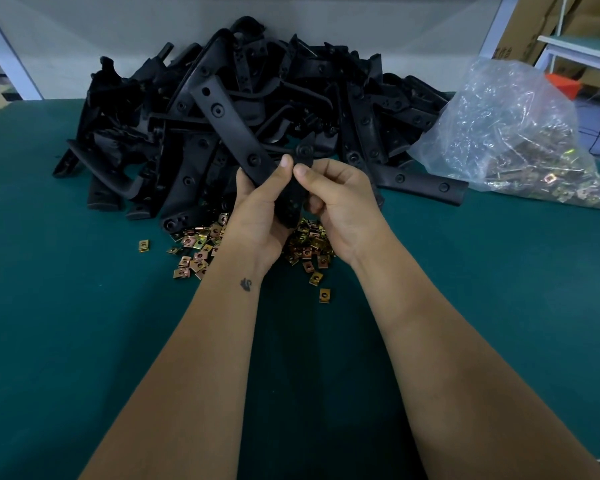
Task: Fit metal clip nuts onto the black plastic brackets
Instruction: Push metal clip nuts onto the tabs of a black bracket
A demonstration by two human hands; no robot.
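Both my hands are up over the worktop (84,323), working one black bracket (293,199) between them. Left hand (260,209) wraps the bracket's left edge, grip closed on it, thumb pressed to the upper face. Right hand (340,199) is closed on the same bracket from the right, thumb tip just beside my left thumb, fingers curled round the lower part. The bracket stands roughly upright, its rounded top end with a hole poking out above both thumbs. Can't tell if a clip nut sits under my fingers; that area is hidden.

Directly below and behind my grip: loose clip nuts (201,244), gold and copper coloured, scattered on the worktop on both sides of my wrists. A few strays lie nearer me, one single clip nut (324,295) just beside my right forearm.

Past my grip, further away: big pile of black brackets (243,98), heaped at all angles, reaching the back wall. One long bracket from the heap slants down right up to my left thumb.

Right of my grip, well apart: clear plastic bag (513,133) lying on the worktop, more clip nuts visible inside at its lower end.

Small dark mark on my left wrist.
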